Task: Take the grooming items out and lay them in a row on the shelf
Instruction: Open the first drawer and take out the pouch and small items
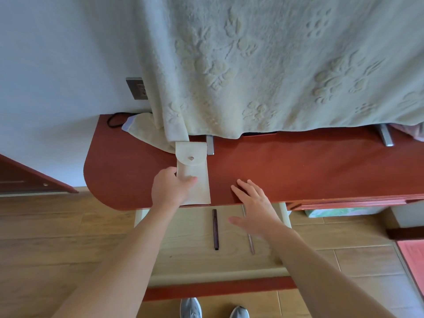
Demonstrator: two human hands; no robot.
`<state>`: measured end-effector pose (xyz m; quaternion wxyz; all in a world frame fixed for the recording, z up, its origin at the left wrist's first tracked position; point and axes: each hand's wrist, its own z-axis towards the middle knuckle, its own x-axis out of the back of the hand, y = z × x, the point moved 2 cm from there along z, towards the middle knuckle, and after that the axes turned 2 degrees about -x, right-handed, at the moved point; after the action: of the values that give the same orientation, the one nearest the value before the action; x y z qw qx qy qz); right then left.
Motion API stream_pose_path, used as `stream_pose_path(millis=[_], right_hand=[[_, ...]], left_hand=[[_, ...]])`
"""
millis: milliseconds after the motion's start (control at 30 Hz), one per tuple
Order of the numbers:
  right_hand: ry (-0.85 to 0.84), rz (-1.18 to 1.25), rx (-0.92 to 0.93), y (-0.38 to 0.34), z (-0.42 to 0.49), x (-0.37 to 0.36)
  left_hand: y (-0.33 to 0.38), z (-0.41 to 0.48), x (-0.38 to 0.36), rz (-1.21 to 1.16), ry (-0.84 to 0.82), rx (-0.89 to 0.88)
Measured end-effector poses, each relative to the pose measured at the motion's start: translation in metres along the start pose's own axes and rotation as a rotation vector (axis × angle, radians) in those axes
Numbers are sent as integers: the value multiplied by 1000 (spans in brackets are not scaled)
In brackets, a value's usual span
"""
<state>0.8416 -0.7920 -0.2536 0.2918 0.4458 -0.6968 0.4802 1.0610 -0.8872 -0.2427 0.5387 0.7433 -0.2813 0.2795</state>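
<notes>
cream pouch, flap snapped down, on red desk, left hand gripping it, right hand spread, empty

Red desktop — cream pouch; pull-out shelf — dark stick, thin rod.

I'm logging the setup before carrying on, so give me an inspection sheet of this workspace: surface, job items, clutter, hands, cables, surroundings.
Surface: red-brown desk top, with a pale pull-out shelf below its front edge.
Job's things: beige pouch on the desk, flap down; dark stick and thinner pinkish stick lie apart, side by side, on the shelf.
Clutter: pale green cloth draped over something with metal feet.
Hands: left hand grips the pouch's left edge; right hand open, fingers spread over the desk's front edge.
Cables: black cable at the desk's back left.
Surroundings: wall socket, wood floor, grey shoes.
</notes>
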Motion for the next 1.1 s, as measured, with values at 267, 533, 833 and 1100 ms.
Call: stream_pose_path(millis=[267,533,833,1100], right_hand=[[142,241,15,0,-21,10],[166,307,-216,19,-61,-26],[65,321,-454,51,-25,-70],[56,288,-442,59,-14,-84]], left_hand=[[-3,-78,4,9,201,-187],[-19,-127,-64,-32,-151,-26],[-38,-97,-110,91,-141,146],[-47,-96,-128,127,-152,99]])
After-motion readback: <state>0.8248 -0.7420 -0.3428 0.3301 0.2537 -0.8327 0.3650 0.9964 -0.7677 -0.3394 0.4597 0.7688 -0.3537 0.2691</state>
